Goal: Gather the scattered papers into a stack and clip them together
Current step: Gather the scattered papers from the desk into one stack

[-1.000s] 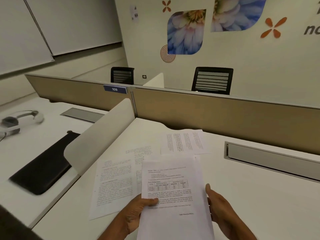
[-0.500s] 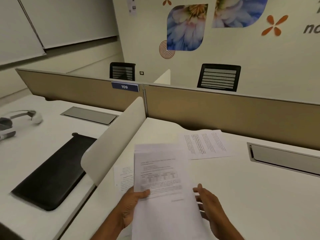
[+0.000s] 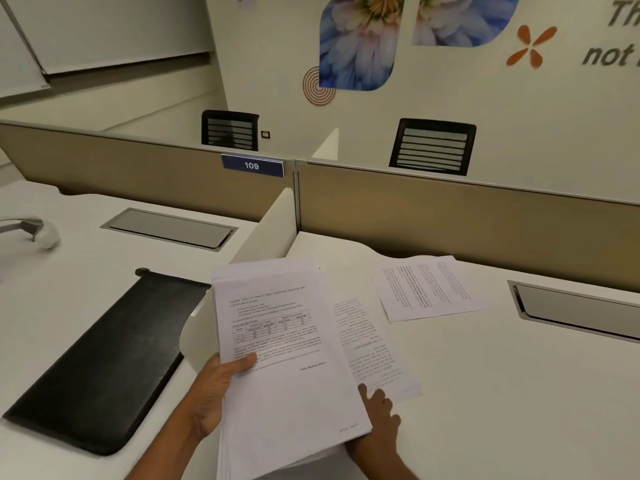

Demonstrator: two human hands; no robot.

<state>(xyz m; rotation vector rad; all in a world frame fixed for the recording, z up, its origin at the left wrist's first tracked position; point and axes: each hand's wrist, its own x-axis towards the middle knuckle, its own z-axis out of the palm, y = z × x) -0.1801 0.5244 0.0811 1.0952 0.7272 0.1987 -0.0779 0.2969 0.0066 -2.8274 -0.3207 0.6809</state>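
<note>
- The left hand [image 3: 214,393] grips the stack [image 3: 284,368] by its left edge. The thumb lies flat across the top page and the fingers are hidden beneath.
- The stack is a thick sheaf of white paper, held tilted above the desk [image 3: 519,393]. Its far end overlaps the divider [image 3: 266,230]. Its edges are uneven, with page corners fanned out at top and bottom.
- The top page carries blurred black print: a few short lines, a small ruled table, a block paragraph and 1 short line at lower right.
- The right hand [image 3: 379,417] sits at the stack's lower right corner, partly hidden under it. Its bent fingers touch the bottom edge of the near sheet [image 3: 370,341]. I cannot tell whether they pinch it or only rest there.
- The near sheet lies flat on the desk with its left part covered by the stack. A strip of print shows.
- The far sheet [image 3: 429,289] lies flat further back, apart from the near sheet and near the partition [image 3: 450,220]. It is turned sideways, with text in columns.
- The desk is smooth, matte white. A grey rectangular right hatch [image 3: 581,310] is set into it.
- The divider is a thin white panel with a rounded corner, standing between this desk and the one to the left.
- On the left desk lie a long matte black mat [image 3: 104,358] with rounded corners and a grey left hatch [image 3: 169,227].
- The partition is tan with a grey rim and bears a blue label [image 3: 252,165] reading 109.
- Behind it stand 2 black chairs [image 3: 433,147] with slatted backs.
</note>
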